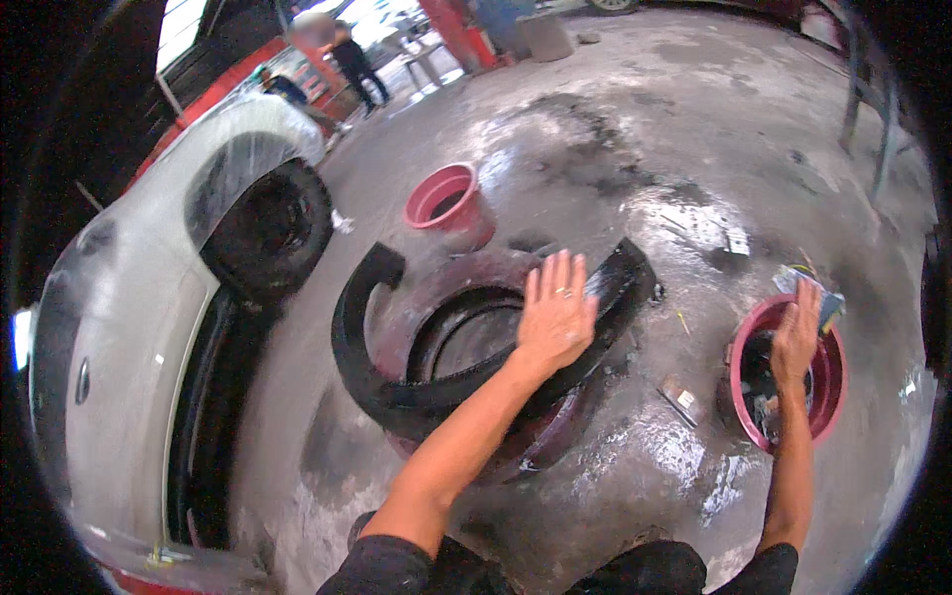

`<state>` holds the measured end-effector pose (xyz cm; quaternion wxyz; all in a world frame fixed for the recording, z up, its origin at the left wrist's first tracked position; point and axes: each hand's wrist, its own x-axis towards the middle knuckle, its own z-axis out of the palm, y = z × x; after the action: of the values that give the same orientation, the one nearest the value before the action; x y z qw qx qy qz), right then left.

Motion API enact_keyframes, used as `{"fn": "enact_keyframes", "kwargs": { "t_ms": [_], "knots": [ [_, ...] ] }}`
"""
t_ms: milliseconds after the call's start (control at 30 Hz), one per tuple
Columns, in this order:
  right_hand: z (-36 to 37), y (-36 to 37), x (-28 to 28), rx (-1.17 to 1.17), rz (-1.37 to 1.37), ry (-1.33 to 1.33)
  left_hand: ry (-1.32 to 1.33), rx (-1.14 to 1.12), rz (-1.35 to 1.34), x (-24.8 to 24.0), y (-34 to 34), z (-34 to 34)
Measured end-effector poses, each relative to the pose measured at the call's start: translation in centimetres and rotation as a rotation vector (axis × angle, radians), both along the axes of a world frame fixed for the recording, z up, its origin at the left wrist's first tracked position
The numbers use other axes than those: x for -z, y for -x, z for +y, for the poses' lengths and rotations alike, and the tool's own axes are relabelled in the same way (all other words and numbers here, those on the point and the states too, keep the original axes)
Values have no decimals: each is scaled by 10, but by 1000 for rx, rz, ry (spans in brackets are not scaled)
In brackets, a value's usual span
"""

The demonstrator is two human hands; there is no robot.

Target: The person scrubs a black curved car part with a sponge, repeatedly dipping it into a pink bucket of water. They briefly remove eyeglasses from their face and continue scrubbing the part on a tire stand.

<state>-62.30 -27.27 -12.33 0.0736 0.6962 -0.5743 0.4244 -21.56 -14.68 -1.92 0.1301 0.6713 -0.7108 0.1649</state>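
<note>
A black curved trim piece, like a wheel-arch flare (382,392), lies across a tire (496,266) that rests flat on the floor and is tinted reddish. My left hand (557,315) is spread on the right part of the trim, fingers straight, holding nothing. Over at the right, my right hand (793,342) reaches across a pink bucket (739,382), fingers stretched toward its far rim. Beside those fingertips, a grey-blue sheet or pad (831,309) hangs on the rim; whether they touch it I cannot tell. Dark contents inside the bucket are partly hidden by my arm.
Another pink bucket (446,203) stands beyond the tire. To the left is a pale car body (139,258) with an exposed wheel (273,228). Small scraps (682,402) lie on the wet, stained concrete floor (635,466). Two people (355,64) are in the background.
</note>
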Motion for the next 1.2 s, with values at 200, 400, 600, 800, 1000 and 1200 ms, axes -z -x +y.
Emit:
{"fn": "enact_keyframes", "kwargs": {
  "t_ms": [200,400,600,800,1000,1200],
  "knots": [
    [-30,32,29,26,-42,-48,-11,-5,-56,3,18,-31],
    [-32,11,33,16,-354,-127,-59,189,-91,13,74,-62],
    [-15,37,15,53,-205,-304,135,581,559,31,236,-77],
    [-32,72,66,-31,273,-767,-806,656,25,127,353,-100],
    [-30,61,81,-105,390,-1073,-1138,301,-210,250,375,-134],
    [-35,12,42,-188,198,-917,-1381,396,-38,253,311,-157]
  ]
}}
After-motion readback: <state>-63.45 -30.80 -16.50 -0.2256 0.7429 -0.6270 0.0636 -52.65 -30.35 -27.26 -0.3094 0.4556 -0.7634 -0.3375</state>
